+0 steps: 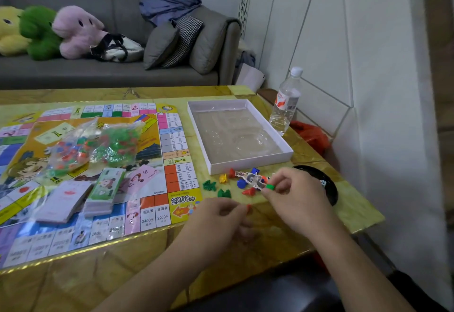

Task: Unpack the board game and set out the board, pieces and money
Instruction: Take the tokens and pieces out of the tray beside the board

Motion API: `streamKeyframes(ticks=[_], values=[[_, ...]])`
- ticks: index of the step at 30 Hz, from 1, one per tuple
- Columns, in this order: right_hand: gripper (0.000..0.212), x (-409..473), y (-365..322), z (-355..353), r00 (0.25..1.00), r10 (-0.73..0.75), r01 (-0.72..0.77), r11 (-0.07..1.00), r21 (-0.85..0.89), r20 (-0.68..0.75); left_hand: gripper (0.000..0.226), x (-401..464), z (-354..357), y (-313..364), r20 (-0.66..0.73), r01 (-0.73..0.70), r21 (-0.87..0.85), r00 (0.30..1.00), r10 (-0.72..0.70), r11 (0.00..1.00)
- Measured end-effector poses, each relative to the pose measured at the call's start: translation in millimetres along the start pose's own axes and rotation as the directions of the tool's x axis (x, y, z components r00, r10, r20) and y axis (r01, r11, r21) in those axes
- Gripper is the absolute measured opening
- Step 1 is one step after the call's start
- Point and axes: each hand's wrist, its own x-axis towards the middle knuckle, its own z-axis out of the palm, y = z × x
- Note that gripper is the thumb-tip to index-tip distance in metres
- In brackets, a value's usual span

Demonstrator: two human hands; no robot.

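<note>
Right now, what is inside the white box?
The white box holds only a clear moulded plastic tray with empty recesses. No pieces, cards or money show in it. What lies under the tray cannot be made out.

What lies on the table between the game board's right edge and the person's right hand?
In the head view, loose plastic pieces: two green, a yellow, a blue and a red, between the game board and the right hand.
</note>
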Motion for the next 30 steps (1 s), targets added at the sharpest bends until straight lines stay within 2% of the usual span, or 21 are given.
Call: streamKeyframes(ticks=[2, 4, 6, 8, 10, 11, 13, 15, 19, 22, 26, 30], values=[[0.008, -7, -9, 8, 0.995, -0.044, 0.028, 0.983, 0.181, 0.087, 0.025, 10, 10, 4, -0.024, 0.017, -0.116, 1.000, -0.019, 0.993], [0.012, -10, -12, 14, 0.958, -0.114, 0.041, 0.962, 0.268, 0.264, 0.026, 22, 16, 3, -0.102, -0.016, -0.025, 0.995, 0.013, 1.000], [0.015, -2, -9, 11, 0.935, -0.136, 0.047, 0.963, 0.266, 0.328, 0.028, 30, 15, 0, -0.183, -0.005, 0.093, 0.983, 0.022, 0.996], [0.014, 12, 0, 5, 0.973, -0.082, 0.037, 0.978, 0.206, 0.216, 0.027, 35, 10, -5, -0.174, 0.018, 0.044, 0.985, -0.010, 0.999], [0.021, 32, 14, 3, 0.998, -0.035, 0.036, 0.999, -0.004, 0.053, 0.023, 33, 4, -6, -0.121, 0.045, -0.022, 0.992, -0.047, 0.999], [0.026, 43, 21, 4, 0.998, -0.041, 0.046, 0.990, -0.135, 0.037, 0.021, 33, 0, -6, -0.107, 0.048, 0.009, 0.993, -0.047, 0.999], [0.036, 58, 30, 12, 0.992, -0.051, 0.087, 0.936, -0.340, 0.113, 0.022, 32, -5, -7, -0.109, 0.032, 0.101, 0.994, -0.021, 0.994], [0.033, 66, 35, 22, 0.988, -0.030, 0.091, 0.907, -0.412, 0.151, 0.026, 32, -8, -6, -0.122, 0.008, 0.151, 0.992, 0.010, 0.988], [0.011, 70, 32, 23, 0.993, -0.110, 0.117, 0.916, -0.384, 0.039, 0.026, 30, -9, -8, -0.162, -0.047, 0.265, 0.982, 0.093, 0.963], [0.029, 72, 31, 12, 0.986, -0.167, 0.158, 0.934, -0.321, 0.000, 0.014, 33, -9, -10, -0.211, -0.078, 0.262, 0.968, 0.136, 0.962], [0.015, 71, 32, -6, 0.996, -0.079, 0.078, 0.996, -0.030, -0.036, 0.009, 43, -2, 0, -0.214, -0.156, 0.273, 0.952, 0.218, 0.949], [0.016, 72, 36, -13, 0.995, -0.061, 0.059, 0.998, -0.035, -0.074, 0.014, 70, 18, 19, -0.199, -0.211, 0.309, 0.939, 0.279, 0.928]])
